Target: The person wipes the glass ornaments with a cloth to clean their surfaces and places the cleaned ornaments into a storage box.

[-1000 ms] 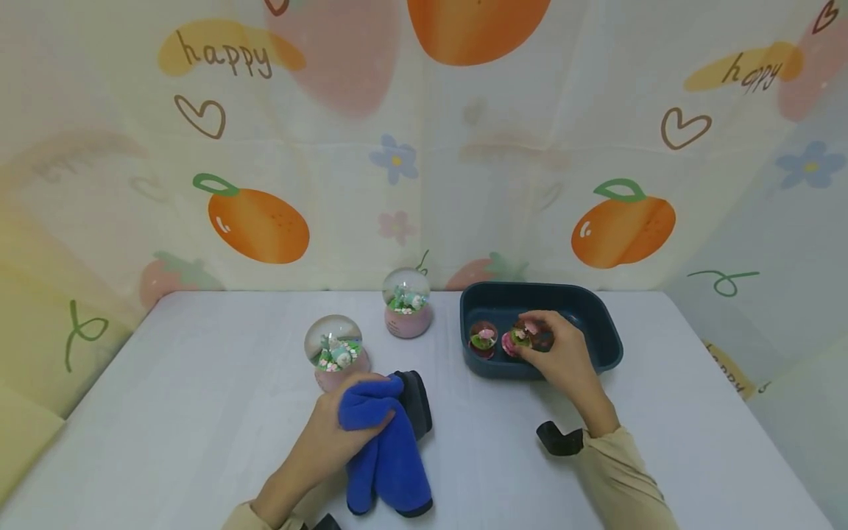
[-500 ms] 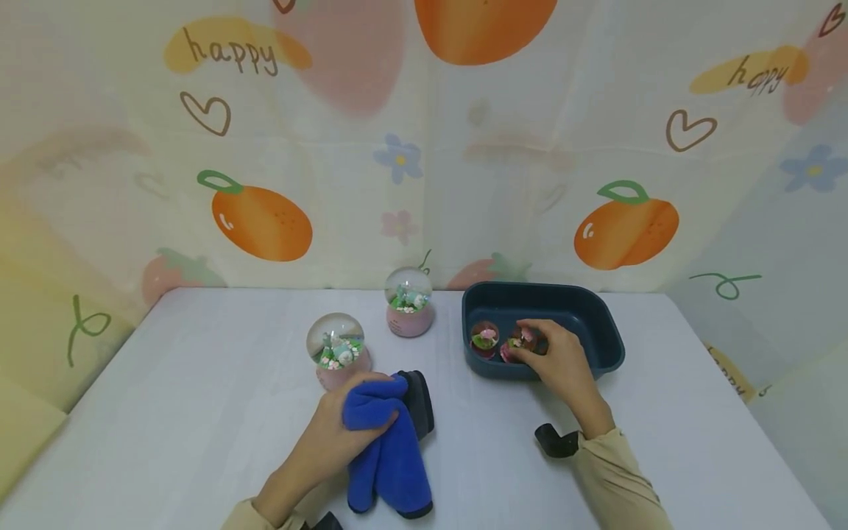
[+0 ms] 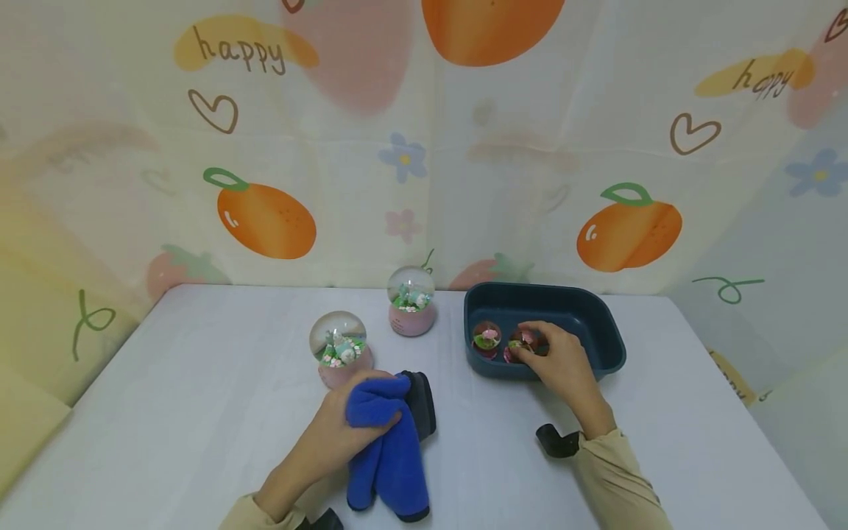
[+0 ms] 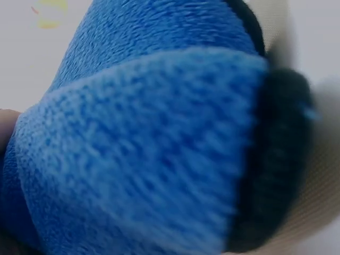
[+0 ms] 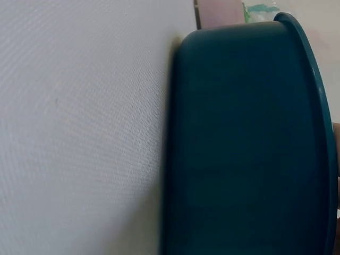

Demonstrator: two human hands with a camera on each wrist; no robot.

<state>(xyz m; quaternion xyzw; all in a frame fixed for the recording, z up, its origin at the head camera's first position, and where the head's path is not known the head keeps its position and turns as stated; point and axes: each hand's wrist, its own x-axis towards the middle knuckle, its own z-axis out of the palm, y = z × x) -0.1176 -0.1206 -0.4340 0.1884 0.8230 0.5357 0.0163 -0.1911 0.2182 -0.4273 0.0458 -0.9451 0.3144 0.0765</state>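
Note:
In the head view my left hand grips a bunched blue cloth with dark edging, its folds hanging toward the front. That cloth fills most of the left wrist view. A dark grey flap shows at the cloth's right side. My right hand reaches over the front rim of a dark teal bin and pinches a small glass globe with pink and green inside, partly hidden by the fingers. Left of it in the bin sits a similar small globe.
Two larger snow globes on pink bases stand on the white table: the nearer globe just beyond my left hand, the farther globe left of the bin. A printed cloth backdrop rises behind the table.
My right hand has come down slightly with the small globe, lower in the bin. My left hand keeps its grip on the cloth. The head view has shifted a little.

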